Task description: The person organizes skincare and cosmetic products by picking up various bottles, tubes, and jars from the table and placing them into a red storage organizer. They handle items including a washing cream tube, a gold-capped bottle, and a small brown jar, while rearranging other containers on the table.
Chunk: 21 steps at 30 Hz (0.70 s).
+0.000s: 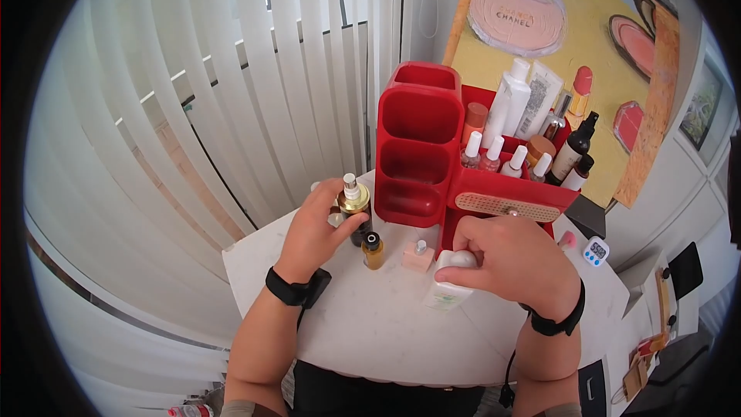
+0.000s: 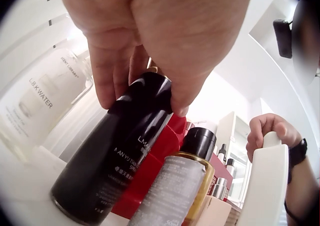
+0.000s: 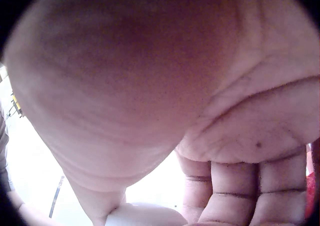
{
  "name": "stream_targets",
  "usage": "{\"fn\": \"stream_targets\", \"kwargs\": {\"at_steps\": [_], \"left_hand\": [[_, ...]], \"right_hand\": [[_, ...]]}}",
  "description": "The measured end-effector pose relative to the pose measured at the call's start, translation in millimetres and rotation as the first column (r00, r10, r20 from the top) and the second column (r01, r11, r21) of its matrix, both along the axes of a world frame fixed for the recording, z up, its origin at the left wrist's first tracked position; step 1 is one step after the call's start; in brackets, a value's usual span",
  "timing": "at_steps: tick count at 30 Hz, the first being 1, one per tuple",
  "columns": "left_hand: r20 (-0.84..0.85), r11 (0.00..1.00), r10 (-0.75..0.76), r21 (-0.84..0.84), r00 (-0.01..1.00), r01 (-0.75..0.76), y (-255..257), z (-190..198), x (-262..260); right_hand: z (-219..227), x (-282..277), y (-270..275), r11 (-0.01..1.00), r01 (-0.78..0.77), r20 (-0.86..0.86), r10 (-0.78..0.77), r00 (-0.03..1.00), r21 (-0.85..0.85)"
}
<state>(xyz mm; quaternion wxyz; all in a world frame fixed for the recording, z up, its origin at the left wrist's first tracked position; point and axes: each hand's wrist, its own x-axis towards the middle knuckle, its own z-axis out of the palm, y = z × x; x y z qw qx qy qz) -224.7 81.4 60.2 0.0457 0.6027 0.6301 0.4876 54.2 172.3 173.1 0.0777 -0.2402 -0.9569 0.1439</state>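
Observation:
My left hand [image 1: 315, 224] grips a black bottle [image 2: 120, 146] with a gold collar and white pump top, its fingers and thumb around the upper part. My right hand [image 1: 513, 259] pinches the rounded cap of a white bottle [image 1: 448, 293] at the table's middle; in the right wrist view the palm [image 3: 150, 85] hides most of that bottle, leaving part of a white top [image 3: 145, 215]. Between the hands stand a small amber bottle [image 1: 373, 253] with a black cap and a pink bottle [image 1: 417, 257] with a silver cap.
A red organizer [image 1: 417, 150] stands behind, its left compartments empty, its right side holding several bottles and tubes. A clear bottle [image 2: 40, 98] is left of the black one. A white timer [image 1: 596, 252] lies at the right, with a painting [image 1: 602, 46] behind.

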Motion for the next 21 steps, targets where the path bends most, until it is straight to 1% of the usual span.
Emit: {"fn": "stream_targets", "kwargs": {"at_steps": [1, 3, 7, 9, 12, 13, 14, 16, 18, 19, 21], "left_hand": [[-0.002, 1.0, 0.0, 0.003, 1.0, 0.0, 0, 2, 2], [0.012, 0.998, 0.058, 0.019, 0.998, -0.058, 0, 3, 9], [0.037, 0.998, 0.058, 0.009, 0.998, -0.059, 1, 2, 10], [0.011, 0.999, 0.033, -0.036, 0.999, -0.032, 1, 3, 9], [-0.014, 0.999, 0.035, -0.029, 0.999, -0.035, -1, 2, 7], [-0.015, 0.999, 0.034, -0.025, 0.999, -0.035, -1, 3, 8], [0.01, 0.999, 0.042, -0.021, 0.999, -0.042, -2, 5, 9], [0.035, 0.999, 0.048, -0.014, 0.998, -0.048, -3, 7, 10], [0.018, 0.992, 0.028, 0.124, 0.999, -0.03, -5, 7, 9], [0.018, 0.991, 0.024, 0.128, 1.0, -0.026, -6, 8, 8], [-0.084, 0.931, 0.134, 0.351, 0.987, -0.096, -10, 9, 3]], "right_hand": [[-1, 0, 0, 1.0, -0.013, -0.014, 0.013, 1.0, -0.004], [-1, 0, 0, 1.0, -0.025, -0.029, 0.024, 0.999, -0.003], [1, 0, -1, 1.0, -0.011, -0.018, 0.011, 1.0, 0.0], [1, -1, -1, 1.0, -0.004, -0.014, 0.004, 1.0, 0.007], [1, -3, -2, 1.0, 0.0, -0.003, 0.0, 1.0, 0.021], [2, -4, -4, 1.0, 0.016, 0.027, -0.016, 0.999, 0.02], [3, -5, -5, 0.999, 0.032, 0.056, -0.033, 0.998, 0.022], [2, -5, -4, 0.999, 0.022, 0.052, -0.024, 0.998, 0.024], [1, -4, -4, 1.0, 0.015, 0.048, -0.017, 0.999, 0.025], [2, -3, -5, 1.0, 0.0, 0.059, -0.001, 0.998, 0.017], [-2, -1, -4, 1.0, -0.009, 0.068, 0.008, 0.998, 0.015]]}}
